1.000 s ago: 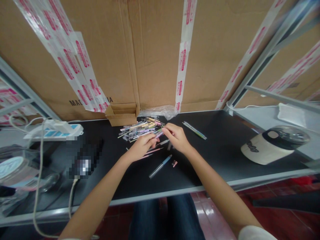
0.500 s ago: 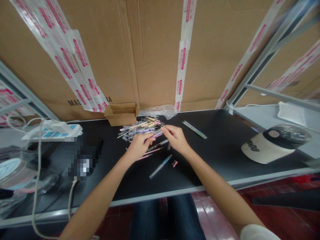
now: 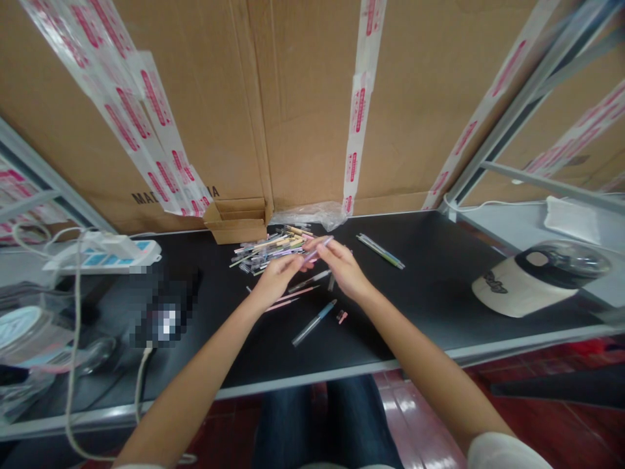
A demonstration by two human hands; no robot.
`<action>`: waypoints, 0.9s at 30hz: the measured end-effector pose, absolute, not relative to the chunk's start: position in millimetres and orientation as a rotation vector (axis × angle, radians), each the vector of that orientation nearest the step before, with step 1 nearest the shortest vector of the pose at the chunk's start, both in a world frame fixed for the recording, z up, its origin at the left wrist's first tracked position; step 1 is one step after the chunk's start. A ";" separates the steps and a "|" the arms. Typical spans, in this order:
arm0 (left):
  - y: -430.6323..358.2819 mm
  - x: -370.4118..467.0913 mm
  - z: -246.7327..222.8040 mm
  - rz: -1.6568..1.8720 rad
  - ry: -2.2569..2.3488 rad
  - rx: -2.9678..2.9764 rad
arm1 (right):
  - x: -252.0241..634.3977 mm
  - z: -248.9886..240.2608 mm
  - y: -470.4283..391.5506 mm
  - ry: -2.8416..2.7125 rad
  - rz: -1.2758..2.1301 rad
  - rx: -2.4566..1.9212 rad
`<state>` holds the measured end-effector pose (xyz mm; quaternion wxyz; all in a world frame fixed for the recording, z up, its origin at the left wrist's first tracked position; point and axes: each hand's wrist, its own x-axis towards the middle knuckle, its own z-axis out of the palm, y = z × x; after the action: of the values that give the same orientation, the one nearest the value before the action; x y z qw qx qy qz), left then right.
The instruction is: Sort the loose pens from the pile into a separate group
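Note:
Both hands are closed around a slim light purple pen above the black tabletop. My left hand grips its lower end, and my right hand pinches it further up. Behind the hands lies a loose pile of pens, partly hidden by my fingers. Pink pencils are on the table just below my left hand. Nearer to me rest a clear pen with a blue grip and a small pink and dark piece, whose kind I cannot make out.
A small open cardboard box and crumpled clear plastic stand behind the pile. Several pens lie together at right. A white and black appliance with a clear top is far right. At left are a power strip and cables.
The pen between my hands has been raised and turned, and now shows more clearly. My right fingers have shifted along it. The things on the table have stayed put.

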<state>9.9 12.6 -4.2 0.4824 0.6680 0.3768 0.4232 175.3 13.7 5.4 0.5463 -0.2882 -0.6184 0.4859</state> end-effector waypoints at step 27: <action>29.9 -8.7 -6.7 1.588 1.082 0.903 | 192.7 21.7 11.5 -0.716 1.608 -0.137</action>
<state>-8.7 29.9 -6.7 0.4877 0.3714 0.4450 0.6529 192.7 11.5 21.7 0.6351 -0.0598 -0.3133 0.7035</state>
